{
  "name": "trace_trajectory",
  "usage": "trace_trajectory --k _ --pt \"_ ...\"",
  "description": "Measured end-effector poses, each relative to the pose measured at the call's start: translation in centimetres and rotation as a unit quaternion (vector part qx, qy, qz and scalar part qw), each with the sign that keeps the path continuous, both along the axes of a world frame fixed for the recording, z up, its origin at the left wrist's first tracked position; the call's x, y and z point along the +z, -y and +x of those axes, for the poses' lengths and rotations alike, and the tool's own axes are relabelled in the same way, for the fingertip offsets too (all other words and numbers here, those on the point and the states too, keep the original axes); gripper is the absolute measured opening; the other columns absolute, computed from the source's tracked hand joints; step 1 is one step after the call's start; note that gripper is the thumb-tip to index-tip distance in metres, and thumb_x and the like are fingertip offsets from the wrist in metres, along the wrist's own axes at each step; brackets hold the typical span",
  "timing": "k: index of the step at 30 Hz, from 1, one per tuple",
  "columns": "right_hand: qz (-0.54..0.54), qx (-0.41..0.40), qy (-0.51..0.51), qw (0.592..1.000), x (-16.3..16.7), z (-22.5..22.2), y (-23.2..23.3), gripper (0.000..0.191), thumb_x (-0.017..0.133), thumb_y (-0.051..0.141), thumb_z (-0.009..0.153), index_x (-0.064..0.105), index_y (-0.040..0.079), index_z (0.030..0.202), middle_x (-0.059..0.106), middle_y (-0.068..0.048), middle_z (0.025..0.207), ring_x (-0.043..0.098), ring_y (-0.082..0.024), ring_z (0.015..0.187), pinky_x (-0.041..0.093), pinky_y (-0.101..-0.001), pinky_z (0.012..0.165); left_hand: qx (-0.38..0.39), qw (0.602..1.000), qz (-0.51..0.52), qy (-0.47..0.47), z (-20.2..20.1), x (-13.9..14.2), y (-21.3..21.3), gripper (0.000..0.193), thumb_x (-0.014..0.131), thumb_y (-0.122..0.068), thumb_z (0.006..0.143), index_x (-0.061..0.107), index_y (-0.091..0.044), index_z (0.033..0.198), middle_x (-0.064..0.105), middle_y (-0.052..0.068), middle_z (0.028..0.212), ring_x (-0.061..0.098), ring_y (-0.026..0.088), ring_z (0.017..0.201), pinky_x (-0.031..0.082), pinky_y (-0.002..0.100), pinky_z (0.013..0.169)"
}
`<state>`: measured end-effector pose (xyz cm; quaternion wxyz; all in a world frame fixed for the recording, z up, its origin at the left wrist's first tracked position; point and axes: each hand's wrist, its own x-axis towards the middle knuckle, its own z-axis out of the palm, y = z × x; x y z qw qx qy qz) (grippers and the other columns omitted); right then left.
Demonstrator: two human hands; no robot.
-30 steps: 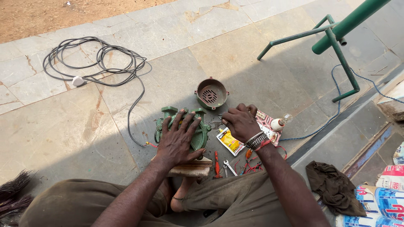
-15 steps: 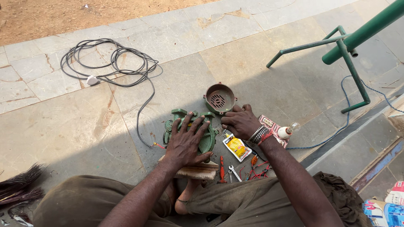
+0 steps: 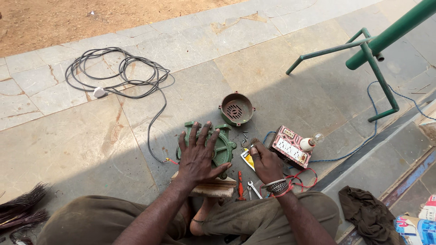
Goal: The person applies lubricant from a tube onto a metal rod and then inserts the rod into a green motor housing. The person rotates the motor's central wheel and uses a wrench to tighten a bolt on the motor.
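Green cast-metal motor housing point(image 3: 217, 146), judged heavy, rigid, pressed flat under open left hand point(image 3: 198, 156); rim hold suggested. Right hand point(image 3: 267, 162) clenched on small brush point(image 3: 254, 142).

Right hand point(image 3: 265, 163) moved off the switch board point(image 3: 290, 146).

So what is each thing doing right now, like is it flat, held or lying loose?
Left hand: spread flat on the green motor.
Green motor: resting on a wooden block.
Right hand: closed, fingertips down by the yellow packet.
Round fan cover: off, lying open side up.
Black cable: coiled loosely.
Bulb: on the switch board, unlit as far as can be seen.
Spanner: lying loose.
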<state>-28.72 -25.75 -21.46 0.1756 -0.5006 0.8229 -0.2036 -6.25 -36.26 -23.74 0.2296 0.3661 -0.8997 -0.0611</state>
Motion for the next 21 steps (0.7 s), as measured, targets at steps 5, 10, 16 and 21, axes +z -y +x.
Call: trace_trajectory --k 5,10,16,21 --pt "-0.115 0.223 -0.105 0.962 2.8 -4.2 7.5 0.021 0.059 0.036 0.101 0.073 0.021 0.098 0.070 0.001 0.085 0.058 -0.022 0.099 0.025 -0.0468 0.094 0.101 0.986 0.134 -0.011 0.0 0.4 0.3 0.098 0.066 -0.074 0.081 0.040 -0.011 0.151 0.044 0.015 0.140 0.040 0.034 0.127 0.028 0.057 0.105" --pt "-0.103 0.398 -0.190 0.891 5.5 -2.0 16.5 0.025 0.066 0.047 0.091 0.075 0.025 0.085 0.067 0.010 0.084 0.049 -0.018 0.101 0.026 -0.0500 0.095 0.129 0.973 0.188 0.020 -0.7 1.4 2.0 0.079 0.069 -0.068 0.081 0.055 -0.018 0.141 0.052 0.010 0.118 0.048 0.027 0.109 0.036 0.050 0.097" --pt "0.026 0.510 -0.260 0.820 8.0 1.5 21.5 0.034 0.066 0.051 0.092 0.074 0.023 0.074 0.058 0.009 0.065 0.047 -0.017 0.094 0.033 -0.0449 0.099 0.128 0.980 0.153 -0.001 -0.7 1.5 2.5 0.077 0.071 -0.065 0.081 0.058 -0.015 0.139 0.053 0.011 0.116 0.049 0.028 0.108 0.038 0.050 0.096" --pt "0.010 0.580 -0.304 0.755 8.5 2.8 23.4 0.041 0.066 0.047 0.092 0.068 0.020 0.062 0.054 0.007 0.057 0.048 -0.017 0.090 0.034 -0.0492 0.101 0.125 0.977 0.170 0.009 -0.6 1.1 2.7 0.079 0.069 -0.066 0.084 0.057 -0.013 0.141 0.053 0.012 0.117 0.050 0.028 0.108 0.040 0.050 0.095"
